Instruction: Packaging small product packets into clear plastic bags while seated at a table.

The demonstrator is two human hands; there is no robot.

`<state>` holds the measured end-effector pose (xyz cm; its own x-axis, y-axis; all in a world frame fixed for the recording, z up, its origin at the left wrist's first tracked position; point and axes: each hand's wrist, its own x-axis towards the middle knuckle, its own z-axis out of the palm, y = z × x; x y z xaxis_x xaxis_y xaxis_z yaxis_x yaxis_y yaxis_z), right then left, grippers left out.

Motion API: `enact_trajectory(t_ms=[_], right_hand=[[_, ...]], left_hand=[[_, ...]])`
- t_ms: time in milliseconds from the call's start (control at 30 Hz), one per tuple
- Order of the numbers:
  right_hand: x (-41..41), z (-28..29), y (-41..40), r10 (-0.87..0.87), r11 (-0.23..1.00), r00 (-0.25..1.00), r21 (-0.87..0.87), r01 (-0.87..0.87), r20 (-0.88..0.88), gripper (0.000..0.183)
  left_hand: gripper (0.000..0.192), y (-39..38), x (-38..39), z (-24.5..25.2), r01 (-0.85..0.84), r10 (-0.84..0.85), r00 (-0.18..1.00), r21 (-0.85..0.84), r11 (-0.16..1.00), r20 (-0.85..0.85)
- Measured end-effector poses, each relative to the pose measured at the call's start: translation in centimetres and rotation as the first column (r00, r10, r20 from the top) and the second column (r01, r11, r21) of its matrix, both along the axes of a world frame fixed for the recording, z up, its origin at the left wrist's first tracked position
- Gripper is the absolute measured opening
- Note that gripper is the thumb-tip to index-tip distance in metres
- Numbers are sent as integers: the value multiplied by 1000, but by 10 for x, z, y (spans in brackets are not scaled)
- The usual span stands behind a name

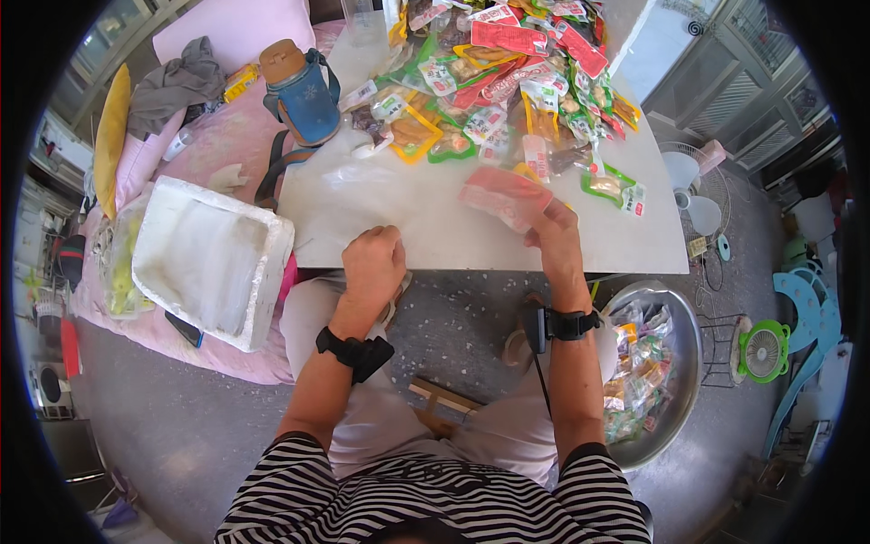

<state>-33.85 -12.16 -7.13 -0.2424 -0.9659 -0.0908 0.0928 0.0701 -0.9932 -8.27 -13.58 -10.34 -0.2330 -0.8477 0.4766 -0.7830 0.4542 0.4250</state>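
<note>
My right hand (559, 234) grips a red and clear plastic food packet (503, 194) by its right end, above the white tabletop (435, 238). The packet is blurred. My left hand (372, 257) is curled into a fist at the table's front edge; nothing shows in it, though its palm side is hidden. Beyond both hands lies a heap of sealed food packets (486, 88) with red, green and yellow borders. One green-edged packet (605, 185) lies apart on the right side of the table.
A steel basin (690, 381) of packets stands on the floor at my right. To my left, a white foam box (204, 251) rests on a pink-covered bed (224, 364). A blue bottle (306, 102) stands by the heap. A green fan (762, 350) is farther right.
</note>
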Motion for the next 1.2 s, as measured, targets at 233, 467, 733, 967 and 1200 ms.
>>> enact_trajectory(t_ms=[233, 467, 733, 967, 1200], right_hand=[[12, -2, -6, 11, 992, 999, -124, -16, -38, 35], [9, -3, -4, -9, 992, 1000, -127, 8, -12, 36], [20, 4, 4, 141, 987, 897, 126, -96, -420, 29], [13, 4, 1, 136, 987, 872, 145, -76, -470, 26], [11, 1, 3, -17, 998, 984, -66, 6, -178, 13]], left_hand=[[7, 0, 1, 9, -6, -2, 996, -90, 996, -93], [20, -5, -3, 8, -7, 9, 1000, 59, 998, -27], [22, -5, 2, 4, -10, 4, 999, 113, 994, 46], [23, -7, 3, 8, 10, -12, 999, 75, 997, 30], [21, -6, 2, 5, -3, 2, 1000, 81, 997, 4]])
